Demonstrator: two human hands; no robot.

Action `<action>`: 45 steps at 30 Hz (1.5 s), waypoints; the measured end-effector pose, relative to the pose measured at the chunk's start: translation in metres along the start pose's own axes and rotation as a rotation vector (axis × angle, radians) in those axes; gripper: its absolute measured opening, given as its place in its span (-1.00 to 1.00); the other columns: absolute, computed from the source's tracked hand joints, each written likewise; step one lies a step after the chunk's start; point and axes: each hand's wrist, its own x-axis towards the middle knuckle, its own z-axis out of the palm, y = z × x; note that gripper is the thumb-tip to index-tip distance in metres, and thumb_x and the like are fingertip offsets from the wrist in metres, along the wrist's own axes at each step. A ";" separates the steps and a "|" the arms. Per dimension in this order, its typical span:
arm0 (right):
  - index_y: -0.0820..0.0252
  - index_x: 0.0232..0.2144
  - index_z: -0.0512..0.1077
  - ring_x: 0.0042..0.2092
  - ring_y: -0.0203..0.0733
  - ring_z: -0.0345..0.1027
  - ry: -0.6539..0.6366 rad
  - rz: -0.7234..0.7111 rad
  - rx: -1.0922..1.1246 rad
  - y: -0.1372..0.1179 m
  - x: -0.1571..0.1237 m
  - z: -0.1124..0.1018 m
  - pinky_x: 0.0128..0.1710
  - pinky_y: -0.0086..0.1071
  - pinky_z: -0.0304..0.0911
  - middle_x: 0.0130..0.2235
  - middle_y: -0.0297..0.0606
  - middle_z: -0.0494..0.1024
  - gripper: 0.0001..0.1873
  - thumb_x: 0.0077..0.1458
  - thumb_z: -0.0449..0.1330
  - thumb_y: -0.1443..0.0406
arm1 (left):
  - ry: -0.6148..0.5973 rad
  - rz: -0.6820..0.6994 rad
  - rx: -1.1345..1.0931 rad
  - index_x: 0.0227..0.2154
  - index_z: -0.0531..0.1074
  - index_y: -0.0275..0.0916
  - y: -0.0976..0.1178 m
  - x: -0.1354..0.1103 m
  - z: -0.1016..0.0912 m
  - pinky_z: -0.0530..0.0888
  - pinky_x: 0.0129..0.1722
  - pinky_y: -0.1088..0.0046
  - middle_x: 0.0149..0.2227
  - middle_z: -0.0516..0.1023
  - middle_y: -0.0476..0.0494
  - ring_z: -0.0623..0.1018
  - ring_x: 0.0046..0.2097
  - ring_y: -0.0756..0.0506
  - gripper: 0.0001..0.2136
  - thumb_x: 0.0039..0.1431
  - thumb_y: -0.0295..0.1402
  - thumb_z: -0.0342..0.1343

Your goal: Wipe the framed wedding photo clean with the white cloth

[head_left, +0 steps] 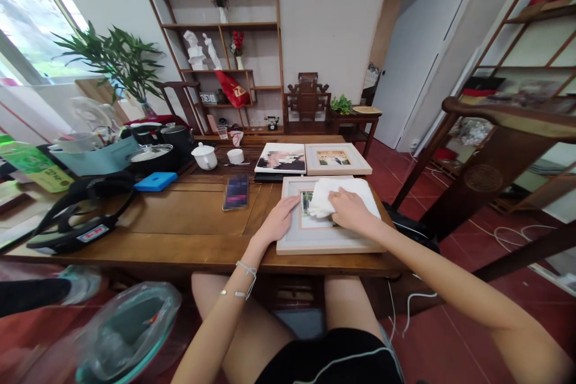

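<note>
A picture frame (288,243) with a pale wooden edge and light mat lies flat near the front of the wooden table. My left hand (279,220) rests on the frame's left side with its fingers stretched out. Pressed onto the frame's face is a white cloth (360,189), and my right hand (348,207) is closed on it. The cloth and hand hide much of the photo (308,216). Behind lie a second framed photo (360,161) and a black-and-white picture panel (281,158).
A phone (236,192), blue box (156,182), lidded white cup (204,156), small bowl (235,156) and black headset (85,216) stand on the table (193,222). A lined trash bin (130,330) is below left. A wooden chair (490,174) stands at right.
</note>
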 end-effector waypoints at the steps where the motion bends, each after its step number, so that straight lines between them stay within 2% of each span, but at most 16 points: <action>1: 0.37 -0.07 0.43 0.16 0.21 0.17 0.012 0.013 -0.005 -0.003 0.004 0.000 0.07 -0.04 0.14 0.03 0.13 0.45 -0.60 0.00 0.06 0.47 | 0.001 -0.002 -0.007 0.19 0.27 -0.24 0.000 0.000 0.000 0.18 0.30 0.07 0.23 0.31 -0.22 0.29 0.25 -0.15 -0.48 0.16 -0.58 -0.18; 4: 0.36 -0.10 0.45 0.15 0.18 0.18 0.035 -0.045 0.017 -0.020 0.006 -0.001 0.09 -0.07 0.15 0.01 0.13 0.46 -0.63 -0.01 0.09 0.43 | 0.013 -0.008 -0.024 0.17 0.28 -0.22 0.000 0.000 -0.001 0.21 0.28 0.09 0.21 0.35 -0.24 0.31 0.23 -0.15 -0.54 0.23 -0.51 -0.17; 9: 0.35 -0.24 0.50 0.02 0.12 0.33 0.005 -0.298 0.072 -0.043 -0.009 0.009 -0.06 -0.17 0.28 -0.11 0.10 0.52 -0.72 -0.04 0.12 0.41 | 0.021 0.007 -0.054 0.13 0.33 -0.27 0.002 0.001 -0.002 0.26 0.24 0.10 0.16 0.39 -0.31 0.35 0.19 -0.20 -0.61 0.29 -0.38 -0.15; 11: 0.35 -0.24 0.50 0.00 0.09 0.36 -0.009 -0.424 0.139 -0.041 -0.017 0.013 -0.05 -0.18 0.28 -0.12 0.07 0.53 -0.70 -0.08 0.12 0.45 | 0.024 -0.002 -0.052 0.12 0.35 -0.25 0.003 0.002 -0.002 0.25 0.24 0.10 0.16 0.39 -0.29 0.35 0.20 -0.21 -0.61 0.29 -0.38 -0.15; 14: 0.30 -0.14 0.49 0.05 0.00 0.34 -0.044 -0.601 0.312 -0.026 -0.027 0.013 0.07 -0.16 0.20 -0.03 -0.02 0.52 -0.57 -0.11 0.09 0.52 | 0.021 -0.021 -0.048 0.16 0.31 -0.25 0.005 0.002 -0.001 0.24 0.25 0.07 0.19 0.37 -0.28 0.33 0.21 -0.21 -0.59 0.27 -0.39 -0.13; 17: 0.20 0.00 0.44 0.12 -0.09 0.30 -0.132 -0.690 0.463 -0.003 -0.032 0.004 0.15 -0.15 0.13 0.06 -0.14 0.49 -0.43 -0.09 0.06 0.55 | 0.021 -0.025 -0.054 0.18 0.28 -0.24 0.005 0.001 -0.001 0.25 0.24 0.07 0.19 0.36 -0.28 0.33 0.21 -0.19 -0.58 0.28 -0.40 -0.14; 20: 0.11 0.07 0.41 0.11 -0.13 0.32 -0.220 -0.684 0.521 0.025 -0.028 -0.007 0.14 -0.17 0.15 0.09 -0.22 0.48 -0.38 -0.07 0.06 0.54 | 0.024 -0.027 -0.033 0.17 0.29 -0.22 0.004 0.001 -0.001 0.24 0.26 0.09 0.19 0.37 -0.23 0.33 0.22 -0.16 -0.59 0.31 -0.42 -0.19; 23: 0.07 0.06 0.43 0.08 -0.13 0.35 -0.215 -0.578 0.456 0.051 -0.015 -0.008 0.14 -0.18 0.17 0.09 -0.27 0.49 -0.36 -0.09 0.04 0.54 | 0.020 -0.031 -0.008 0.17 0.29 -0.23 0.003 0.001 0.000 0.22 0.28 0.08 0.20 0.36 -0.22 0.32 0.23 -0.15 -0.58 0.29 -0.45 -0.19; 28: 0.20 0.09 0.39 0.19 0.02 0.23 -0.031 -0.226 0.231 0.072 0.014 0.001 0.16 -0.11 0.14 0.13 -0.16 0.44 -0.29 -0.17 0.00 0.56 | 0.008 -0.004 -0.002 0.18 0.28 -0.20 0.000 0.000 0.000 0.21 0.29 0.08 0.21 0.35 -0.19 0.30 0.24 -0.14 -0.53 0.23 -0.54 -0.19; 32: 0.34 0.11 0.35 0.19 0.07 0.23 0.110 -0.066 0.183 0.057 0.039 -0.003 0.13 -0.13 0.16 0.11 -0.03 0.45 -0.32 -0.14 -0.01 0.54 | 0.009 0.016 0.000 0.19 0.27 -0.19 -0.004 -0.001 0.001 0.23 0.28 0.05 0.21 0.36 -0.19 0.31 0.24 -0.14 -0.49 0.18 -0.57 -0.17; 35: 0.34 0.05 0.40 0.13 0.06 0.30 0.149 -0.130 0.239 0.034 0.060 -0.007 0.13 -0.15 0.16 0.09 -0.03 0.47 -0.38 -0.11 -0.02 0.53 | 0.001 0.015 0.004 0.19 0.27 -0.19 -0.004 0.000 0.000 0.22 0.28 0.05 0.21 0.35 -0.19 0.31 0.24 -0.15 -0.46 0.14 -0.60 -0.16; 38: 0.31 0.04 0.41 0.14 0.02 0.29 0.128 -0.334 0.292 0.012 0.082 -0.003 0.16 -0.16 0.12 0.09 -0.07 0.48 -0.39 -0.11 -0.02 0.55 | -0.006 -0.016 0.018 0.17 0.30 -0.25 -0.001 0.001 -0.001 0.21 0.29 0.04 0.21 0.35 -0.23 0.29 0.25 -0.19 -0.48 0.13 -0.59 -0.16; 40: 0.33 0.09 0.36 0.20 -0.01 0.21 0.111 -0.432 0.298 0.002 0.096 0.005 0.20 -0.17 0.07 0.14 -0.06 0.42 -0.36 -0.10 -0.02 0.55 | -0.004 -0.025 0.022 0.15 0.32 -0.26 0.002 0.001 -0.002 0.18 0.30 0.05 0.22 0.34 -0.23 0.26 0.27 -0.20 -0.49 0.14 -0.59 -0.16; 43: 0.39 0.17 0.27 0.29 -0.03 0.04 0.087 -0.473 0.263 -0.005 0.110 0.022 0.23 -0.19 0.01 0.22 0.00 0.30 -0.32 -0.08 0.00 0.55 | 0.005 -0.020 0.015 0.15 0.33 -0.20 0.006 0.001 -0.003 0.17 0.31 0.06 0.23 0.33 -0.17 0.26 0.28 -0.20 -0.50 0.16 -0.58 -0.16; 45: 0.38 0.17 0.26 0.31 -0.02 -0.01 0.081 -0.462 0.217 -0.004 0.114 0.031 0.23 -0.19 0.00 0.23 0.01 0.29 -0.33 -0.07 0.01 0.55 | 0.016 -0.027 0.010 0.14 0.33 -0.19 0.008 0.001 -0.003 0.17 0.30 0.05 0.23 0.32 -0.16 0.27 0.27 -0.20 -0.50 0.16 -0.58 -0.17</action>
